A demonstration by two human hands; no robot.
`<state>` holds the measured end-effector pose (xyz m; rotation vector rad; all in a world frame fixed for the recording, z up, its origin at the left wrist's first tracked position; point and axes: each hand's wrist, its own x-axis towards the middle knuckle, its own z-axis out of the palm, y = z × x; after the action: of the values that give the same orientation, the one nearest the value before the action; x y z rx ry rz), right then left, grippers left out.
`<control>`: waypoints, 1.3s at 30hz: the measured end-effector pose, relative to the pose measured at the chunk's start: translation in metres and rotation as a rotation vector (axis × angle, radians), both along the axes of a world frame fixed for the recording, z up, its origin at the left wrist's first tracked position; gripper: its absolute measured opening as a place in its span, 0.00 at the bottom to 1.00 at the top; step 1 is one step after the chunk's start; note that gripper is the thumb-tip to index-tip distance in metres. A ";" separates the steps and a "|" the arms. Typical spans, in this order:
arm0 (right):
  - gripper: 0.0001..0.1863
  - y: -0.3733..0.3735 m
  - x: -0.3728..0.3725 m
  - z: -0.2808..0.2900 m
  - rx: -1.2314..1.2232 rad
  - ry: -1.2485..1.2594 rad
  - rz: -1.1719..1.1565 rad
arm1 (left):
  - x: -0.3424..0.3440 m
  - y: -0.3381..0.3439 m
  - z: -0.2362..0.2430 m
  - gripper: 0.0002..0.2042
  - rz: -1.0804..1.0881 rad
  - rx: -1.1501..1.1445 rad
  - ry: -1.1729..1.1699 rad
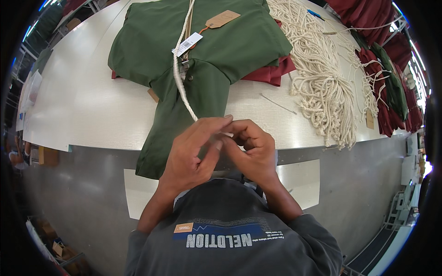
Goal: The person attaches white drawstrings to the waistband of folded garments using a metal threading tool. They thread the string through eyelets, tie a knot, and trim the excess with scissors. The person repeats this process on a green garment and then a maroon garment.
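Observation:
A green garment [140, 43] lies on the white table [73, 106] over red fabric [264, 73], with one long part draped over the near edge. A white braided cord [182, 92] runs down along its opening, past metal fittings and two tags [223, 19], to my hands. My left hand [193, 154] is closed on the cord near its end, thumb and fingers bent. Beside it, fingertips almost touching, my right hand [248, 152] is closed round the short white end. Some of the cord is hidden by my fingers.
A large heap of white cords [322, 96] covers the right of the table, with a thin metal rod [277, 103] and a blue tool [314, 14] near it. Red and green fabric piles [386, 87] lie at the far right. Boxes [48, 155] and another person [18, 158] are at the left.

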<state>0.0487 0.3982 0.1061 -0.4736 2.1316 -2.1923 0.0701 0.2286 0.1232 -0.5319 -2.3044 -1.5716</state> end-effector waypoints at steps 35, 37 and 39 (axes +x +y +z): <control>0.24 0.139 0.021 -0.050 1.124 0.228 -0.468 | 0.011 -0.011 -0.026 0.05 0.076 0.091 -0.194; 0.22 0.141 0.021 -0.054 1.090 0.268 -0.486 | 0.011 -0.007 -0.027 0.05 0.044 0.079 -0.205; 0.20 0.144 0.020 -0.057 1.054 0.302 -0.478 | 0.010 -0.006 -0.027 0.05 0.031 0.065 -0.207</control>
<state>0.0688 0.5418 0.0493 -0.2123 3.3663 -0.7991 0.0805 0.2222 0.0964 -0.3299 -2.3852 -1.7537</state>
